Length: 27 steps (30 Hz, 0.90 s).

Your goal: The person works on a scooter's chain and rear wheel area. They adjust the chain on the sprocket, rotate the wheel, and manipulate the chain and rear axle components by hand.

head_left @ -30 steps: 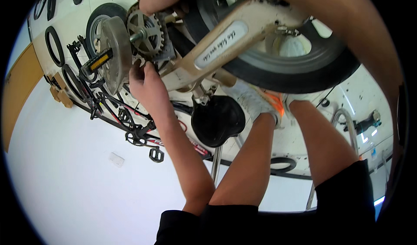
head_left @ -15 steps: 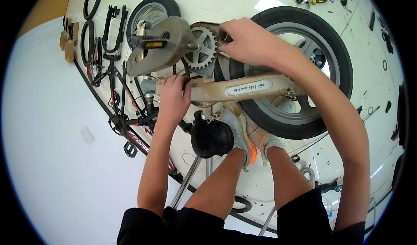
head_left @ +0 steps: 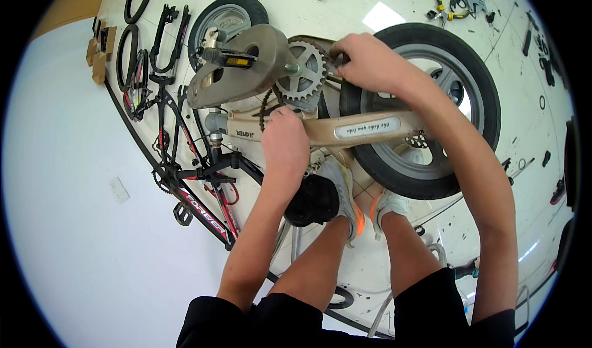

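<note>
Beige frame [head_left: 320,129] and crank arm [head_left: 246,70] at centre — silver toothed chainring [head_left: 300,73], yellow reflector on the black pedal [head_left: 227,57]. Black tyre [head_left: 431,110] round a grey rim, right of centre. Black-and-red bicycle frame [head_left: 197,194] at left. White glossy floor [head_left: 382,2]; grey shoes [head_left: 345,197] edged orange — black shorts [head_left: 431,311] below.

White oval label with dark lettering [head_left: 367,127] on beige bike frame arm [head_left: 394,129], beside rear tyre; small white rectangular plate [head_left: 119,189] on white wall, left
</note>
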Motion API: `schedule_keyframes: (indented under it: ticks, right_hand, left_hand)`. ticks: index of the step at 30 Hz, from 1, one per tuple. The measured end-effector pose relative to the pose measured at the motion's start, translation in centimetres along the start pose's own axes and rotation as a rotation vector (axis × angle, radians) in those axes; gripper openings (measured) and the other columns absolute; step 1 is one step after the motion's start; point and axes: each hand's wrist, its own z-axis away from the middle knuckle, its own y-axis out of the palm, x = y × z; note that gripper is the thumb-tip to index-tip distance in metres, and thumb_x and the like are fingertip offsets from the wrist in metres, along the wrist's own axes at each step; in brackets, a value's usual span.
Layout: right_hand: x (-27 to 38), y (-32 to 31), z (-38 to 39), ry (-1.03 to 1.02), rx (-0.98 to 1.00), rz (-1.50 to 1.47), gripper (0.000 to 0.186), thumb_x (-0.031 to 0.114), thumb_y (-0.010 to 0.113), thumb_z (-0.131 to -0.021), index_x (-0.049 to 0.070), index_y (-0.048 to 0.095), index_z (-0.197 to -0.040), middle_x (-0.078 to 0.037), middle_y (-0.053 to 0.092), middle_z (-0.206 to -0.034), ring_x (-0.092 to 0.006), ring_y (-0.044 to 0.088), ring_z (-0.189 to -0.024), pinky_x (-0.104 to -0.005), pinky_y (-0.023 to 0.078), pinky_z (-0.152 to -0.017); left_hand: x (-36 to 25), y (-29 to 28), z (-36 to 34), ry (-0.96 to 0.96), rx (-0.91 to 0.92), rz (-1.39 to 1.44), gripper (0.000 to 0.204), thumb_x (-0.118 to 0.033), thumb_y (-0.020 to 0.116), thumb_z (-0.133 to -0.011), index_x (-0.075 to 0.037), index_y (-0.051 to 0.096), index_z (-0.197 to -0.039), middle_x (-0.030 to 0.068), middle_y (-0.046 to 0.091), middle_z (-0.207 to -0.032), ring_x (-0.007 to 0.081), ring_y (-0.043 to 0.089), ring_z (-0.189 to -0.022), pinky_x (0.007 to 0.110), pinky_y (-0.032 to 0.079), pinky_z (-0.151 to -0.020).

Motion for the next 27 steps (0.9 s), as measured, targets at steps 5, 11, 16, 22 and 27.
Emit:
schedule_keyframes:
  ticks: [5,11,16,22,27]
  right_hand:
    - [0.3,0.6,-0.2,-0.007,0.121,0.061,0.034,0.006,0.067,-0.072,-0.005,0.068,-0.105,-0.025,0.067,-0.096,-0.0378,0.066,-0.09,-0.0389,0.052,-0.083]
    - [0.8,0.2,0.1,-0.076,0.049,0.088,0.023,0.003,0.062,-0.07,-0.006,0.067,-0.09,-0.026,0.066,-0.086,-0.0399,0.065,-0.086,-0.0427,0.052,-0.079]
    - [2.5,1.6,2.8,-0.125,-0.038,0.371,0.017,0.004,0.062,-0.069,-0.003,0.068,-0.082,-0.024,0.066,-0.08,-0.0386,0.067,-0.082,-0.0452,0.054,-0.075]
    - [7.3,5.5,5.8,-0.184,-0.48,0.064,0.013,0.004,0.06,-0.072,-0.004,0.063,-0.082,-0.025,0.064,-0.08,-0.0402,0.064,-0.08,-0.0484,0.051,-0.075]
    - [9.2,10.6,7.8,0.213,-0.262,-0.532,0.024,0.007,0.058,-0.072,-0.008,0.058,-0.091,-0.029,0.063,-0.091,-0.0459,0.06,-0.087,-0.0477,0.048,-0.078]
  left_hand:
    - [-0.3,0.0,-0.1,-0.009,-0.027,0.088,0.017,-0.011,0.057,-0.087,0.005,0.055,-0.086,0.0253,0.063,-0.084,0.0403,0.065,-0.075,0.045,0.053,-0.066]
    - [-0.8,-0.6,-0.1,-0.145,-0.058,0.308,0.026,-0.018,0.059,-0.088,0.007,0.056,-0.084,0.0279,0.063,-0.081,0.0444,0.062,-0.077,0.05,0.049,-0.071]
    - [0.2,-1.7,0.3,-0.076,0.039,0.426,0.032,-0.022,0.062,-0.086,0.009,0.059,-0.082,0.0292,0.063,-0.08,0.045,0.062,-0.08,0.051,0.047,-0.072]
    - [0.3,-4.5,1.6,-0.037,0.265,0.348,0.033,-0.018,0.061,-0.085,0.012,0.06,-0.097,0.0298,0.065,-0.087,0.0426,0.063,-0.086,0.046,0.049,-0.077]
    - [3.6,-6.6,1.3,-0.202,0.515,1.105,0.053,-0.01,0.061,-0.085,0.015,0.045,-0.129,0.0203,0.065,-0.105,0.0235,0.064,-0.095,0.032,0.051,-0.084]
